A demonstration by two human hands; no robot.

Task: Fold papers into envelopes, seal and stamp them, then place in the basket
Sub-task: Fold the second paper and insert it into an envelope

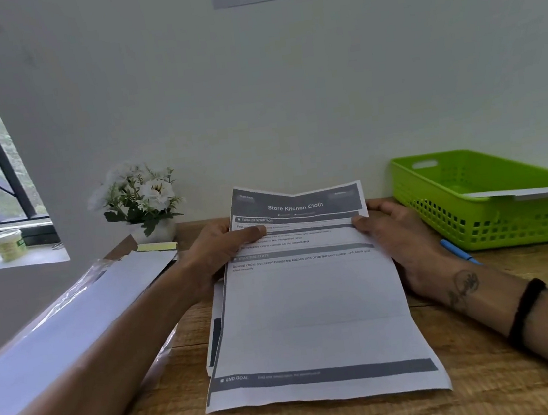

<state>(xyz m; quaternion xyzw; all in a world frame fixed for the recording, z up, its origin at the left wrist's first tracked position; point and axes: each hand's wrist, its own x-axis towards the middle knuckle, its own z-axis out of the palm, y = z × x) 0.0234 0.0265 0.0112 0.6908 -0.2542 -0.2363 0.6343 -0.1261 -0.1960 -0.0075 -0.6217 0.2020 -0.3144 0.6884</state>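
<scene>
Clearly both hands are at the far end of the top sheet (pixel 312 306): the left hand (pixel 217 252) pinches its left edge with the thumb laid over the print, and the right hand (pixel 397 237) pinches the right edge the same way, so each grip is closed on the paper. That far end is lifted off the desk (pixel 492 370) and buckles slightly in the middle, while the near end lies flat. It is a printed page headed "Store Kitchen Cloth", with faint crease lines across it, and another sheet peeks out beneath on the left. I judge the fold is only starting; sealing and stamping remain. Envelopes (pixel 72 321) in clear wrap sit left. The green basket (pixel 492 201), far right, holds something white and flat, perhaps one finished envelope.
</scene>
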